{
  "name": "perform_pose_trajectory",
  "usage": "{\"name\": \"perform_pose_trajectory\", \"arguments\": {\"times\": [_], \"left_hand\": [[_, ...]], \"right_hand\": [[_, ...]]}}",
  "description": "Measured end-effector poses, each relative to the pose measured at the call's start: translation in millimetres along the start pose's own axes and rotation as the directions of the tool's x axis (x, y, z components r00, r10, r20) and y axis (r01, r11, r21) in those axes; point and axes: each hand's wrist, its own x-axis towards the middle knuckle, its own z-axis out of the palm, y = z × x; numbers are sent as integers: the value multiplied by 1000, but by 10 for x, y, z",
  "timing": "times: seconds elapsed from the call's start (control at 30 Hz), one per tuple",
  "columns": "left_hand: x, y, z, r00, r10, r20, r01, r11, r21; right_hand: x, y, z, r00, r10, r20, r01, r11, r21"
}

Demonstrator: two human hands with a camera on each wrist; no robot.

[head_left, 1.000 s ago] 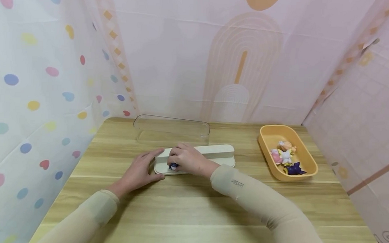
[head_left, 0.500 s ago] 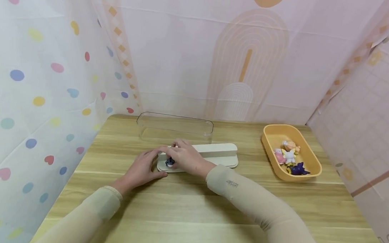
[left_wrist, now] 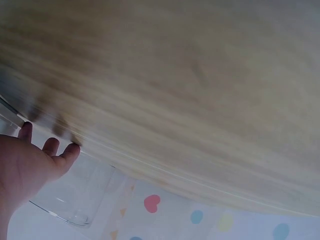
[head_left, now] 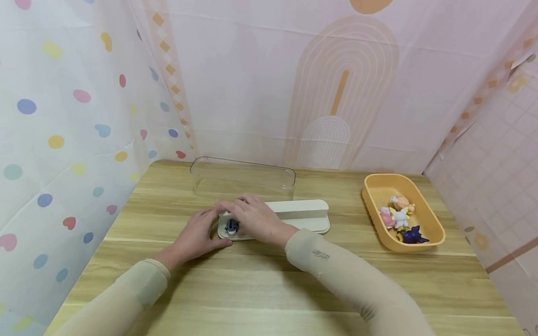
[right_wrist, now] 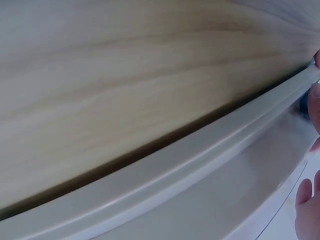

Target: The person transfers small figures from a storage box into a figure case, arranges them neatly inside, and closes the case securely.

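Note:
A small dark-blue figurine (head_left: 232, 226) stands on the lower step at the left end of a cream two-level display base (head_left: 304, 222). My left hand (head_left: 194, 236) grips that end of the base, its thumb at the front edge and its fingers toward the back. Over the base, my right hand (head_left: 259, 221) has its thumb beside the figurine, and its forefinger reaches left toward my left fingers. In the right wrist view, a thumb (right_wrist: 314, 110) partly covers the dark figurine, and the base (right_wrist: 165, 172) runs diagonally. The left wrist view hides the figurine.
Behind the base stands a clear plastic cover (head_left: 244, 179). A yellow tray (head_left: 436, 233) at the right holds several figurines, among them a purple one (head_left: 412, 235) and a white one (head_left: 399, 218). Patterned curtains enclose the wooden table (head_left: 264, 296).
The figurine has shifted slightly left on the base and shows more fully. My right hand has loosened around it, its fingers now stretched left. My left hand stays at the base's end.

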Motion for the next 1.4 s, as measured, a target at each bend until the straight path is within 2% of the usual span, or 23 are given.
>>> {"name": "perform_pose_trajectory", "arguments": {"times": [0.17, 0.27, 0.37, 0.43, 0.53, 0.63, 0.7, 0.77, 0.83, 0.9, 0.93, 1.0, 1.07, 1.17, 1.23, 1.33, 1.4], "left_hand": [[-10, 13, 4, 1000, -7, 7, 7, 1000, -17], [-8, 21, -1, 1000, -11, 7, 11, 1000, -22], [-1, 16, -4, 1000, -18, 14, 19, 1000, -23], [-4, 12, -7, 999, -27, 21, 27, 999, -25], [-22, 3, -16, 999, -33, 29, 34, 999, -22], [-51, -4, -32, 998, -46, 30, 47, 999, -22], [-73, -14, -48, 998, -56, 29, 56, 998, -18], [-90, -23, -63, 998, -62, 24, 62, 998, -17], [-102, -30, -68, 998, -64, 21, 64, 998, -17], [-109, -31, -64, 998, -62, 18, 62, 998, -19], [-113, -32, -62, 998, -62, 18, 62, 998, -20], [-122, -31, -60, 998, -60, 18, 60, 998, -20], [-130, -28, -60, 998, -59, 16, 59, 998, -21], [-136, -22, -58, 998, -58, 13, 59, 998, -21], [-137, -19, -60, 998, -58, 12, 58, 998, -20], [-136, -19, -59, 998, -54, 9, 54, 998, -19], [-139, -20, -56, 999, -52, 6, 52, 998, -19]], "right_hand": [[-219, 138, -217, 991, 124, 44, -127, 987, 97], [-456, 313, -426, 977, 212, 29, -214, 969, 128], [-775, 573, -673, 949, 317, -4, -311, 934, 175], [-1028, 779, -858, 922, 386, -40, -374, 911, 171], [-1444, 1103, -1152, 864, 490, -112, -478, 870, 123], [-1849, 1425, -1448, 809, 550, -207, -548, 833, 69], [-2076, 1611, -1639, 759, 612, -220, -611, 787, 80], [-2266, 1775, -1800, 707, 689, -158, -676, 725, 134], [-2427, 1904, -1935, 650, 759, -18, -746, 643, 171], [-2562, 2005, -2008, 607, 781, 146, -794, 589, 150], [-2616, 2045, -2016, 596, 773, 217, -803, 584, 120], [-2688, 2106, -1977, 596, 735, 323, -789, 611, 65], [-2706, 2137, -1894, 598, 705, 380, -770, 637, 29], [-2659, 2155, -1740, 609, 687, 397, -748, 664, -2], [-2594, 2160, -1672, 606, 694, 389, -741, 670, -41], [-2520, 2186, -1593, 588, 711, 385, -736, 668, -108], [-2496, 2210, -1559, 556, 726, 405, -758, 643, -112]]}}
